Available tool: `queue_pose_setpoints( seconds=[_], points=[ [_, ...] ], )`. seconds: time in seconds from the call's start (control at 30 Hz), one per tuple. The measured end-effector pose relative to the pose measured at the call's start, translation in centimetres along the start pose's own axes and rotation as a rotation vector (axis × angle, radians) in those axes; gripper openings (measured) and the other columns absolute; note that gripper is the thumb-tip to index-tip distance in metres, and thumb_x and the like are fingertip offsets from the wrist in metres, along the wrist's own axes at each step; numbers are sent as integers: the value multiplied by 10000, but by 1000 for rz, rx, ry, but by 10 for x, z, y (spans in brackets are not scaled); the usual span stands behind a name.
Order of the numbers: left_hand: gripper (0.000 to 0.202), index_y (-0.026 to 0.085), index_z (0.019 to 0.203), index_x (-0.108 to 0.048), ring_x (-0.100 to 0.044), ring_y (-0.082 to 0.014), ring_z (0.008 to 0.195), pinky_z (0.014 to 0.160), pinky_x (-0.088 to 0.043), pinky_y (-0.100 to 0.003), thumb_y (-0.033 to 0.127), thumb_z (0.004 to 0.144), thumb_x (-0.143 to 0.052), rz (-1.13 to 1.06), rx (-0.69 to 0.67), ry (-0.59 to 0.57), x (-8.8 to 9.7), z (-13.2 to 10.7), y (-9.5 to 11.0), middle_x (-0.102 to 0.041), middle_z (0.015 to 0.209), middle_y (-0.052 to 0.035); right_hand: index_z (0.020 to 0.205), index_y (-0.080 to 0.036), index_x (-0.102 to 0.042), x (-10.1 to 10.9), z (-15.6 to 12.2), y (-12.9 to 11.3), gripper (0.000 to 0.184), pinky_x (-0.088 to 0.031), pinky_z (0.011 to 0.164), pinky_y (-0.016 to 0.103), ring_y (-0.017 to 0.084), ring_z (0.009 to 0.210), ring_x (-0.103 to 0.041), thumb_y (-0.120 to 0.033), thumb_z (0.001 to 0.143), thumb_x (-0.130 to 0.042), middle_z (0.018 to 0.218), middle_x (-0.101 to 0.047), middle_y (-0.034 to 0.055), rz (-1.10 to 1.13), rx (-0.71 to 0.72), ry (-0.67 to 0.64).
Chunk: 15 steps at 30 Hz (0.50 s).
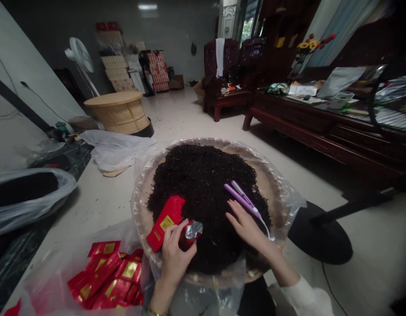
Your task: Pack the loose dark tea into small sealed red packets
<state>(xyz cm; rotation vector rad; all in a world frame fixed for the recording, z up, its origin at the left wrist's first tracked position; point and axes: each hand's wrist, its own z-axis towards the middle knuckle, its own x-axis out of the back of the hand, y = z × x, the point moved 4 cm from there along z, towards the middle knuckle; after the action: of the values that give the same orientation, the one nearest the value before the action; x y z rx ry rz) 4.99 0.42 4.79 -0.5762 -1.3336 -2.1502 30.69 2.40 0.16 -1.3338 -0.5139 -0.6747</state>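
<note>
My left hand (178, 252) grips a small red foil packet (190, 235), its silver-lined mouth open and facing up. Just beyond it, stacked red packets (166, 221) with a gold label lie on the dark loose tea leaves (203, 184). My right hand (244, 221) is open, fingers stretched out over the leaves; whether the fingertips touch them I cannot tell. Close by its fingers lies a purple flat iron (242, 199) with a white cord, its jaws apart. The leaves fill much of a round woven basket (145, 175) lined with clear plastic.
Filled red packets (107, 276) lie in a clear plastic bag at lower left. Behind it sits another bag (63, 188) of dark material. A black stand base (320, 237) flanks the basket at right, near a dark wooden table (308, 131). A round woven stool (120, 116) stands farther back.
</note>
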Motion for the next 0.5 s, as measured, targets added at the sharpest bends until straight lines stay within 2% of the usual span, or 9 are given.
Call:
queue_pose_setpoints(
  seconds=[0.07,0.13,0.17,0.23,0.3,0.37,0.5],
  points=[
    [421,187,1151,-634,-649,-233,924,849,-553,-393,226,732,-635,-30,32,18,3,2,-2,-642,1013,-83,1436,-186,-418,-3,-6,-4,665,-331,1103,544,331,1407,-303,-541,883,-521,1507,-377,168,-147,7,-49],
    [414,184,1141,-639,-652,-236,925,857,-548,-398,239,731,-639,-46,63,38,6,4,-3,-644,1010,-84,1457,-181,-381,-7,-19,-12,854,-337,1056,613,427,1402,-256,-589,761,-661,1525,-320,212,-308,10,-98],
    [410,183,1135,-642,-653,-238,922,860,-545,-402,242,730,-640,-49,78,44,7,5,-4,-646,1005,-83,1456,-183,-382,-9,-27,-17,936,-358,1015,642,471,1378,-276,-607,692,-718,1515,-327,233,-380,12,-118],
    [403,185,1126,-648,-653,-242,929,875,-538,-410,244,728,-641,-53,104,49,9,5,-6,-649,1006,-81,1454,-196,-383,-16,-43,-26,1037,-431,907,655,517,1278,-402,-587,590,-801,1481,-368,264,-482,19,-154],
    [401,187,1123,-650,-653,-247,947,891,-530,-411,247,727,-641,-63,119,52,10,5,-6,-653,1011,-79,1462,-206,-360,-24,-56,-34,1120,-494,808,625,498,1141,-525,-500,511,-873,1449,-403,285,-520,40,-179],
    [402,190,1125,-650,-652,-247,962,894,-528,-403,248,727,-640,-74,131,57,9,5,-7,-656,1014,-78,1478,-223,-311,-33,-63,-42,1184,-522,784,592,453,1076,-566,-381,470,-911,1436,-418,279,-487,83,-171],
    [396,195,1117,-657,-658,-236,942,872,-536,-384,249,725,-642,-95,142,65,8,3,-6,-660,1000,-75,1495,-296,-231,-43,-58,-58,1116,-514,904,526,380,1201,-510,-111,569,-825,1473,-369,197,-315,115,-130]
  ],
)
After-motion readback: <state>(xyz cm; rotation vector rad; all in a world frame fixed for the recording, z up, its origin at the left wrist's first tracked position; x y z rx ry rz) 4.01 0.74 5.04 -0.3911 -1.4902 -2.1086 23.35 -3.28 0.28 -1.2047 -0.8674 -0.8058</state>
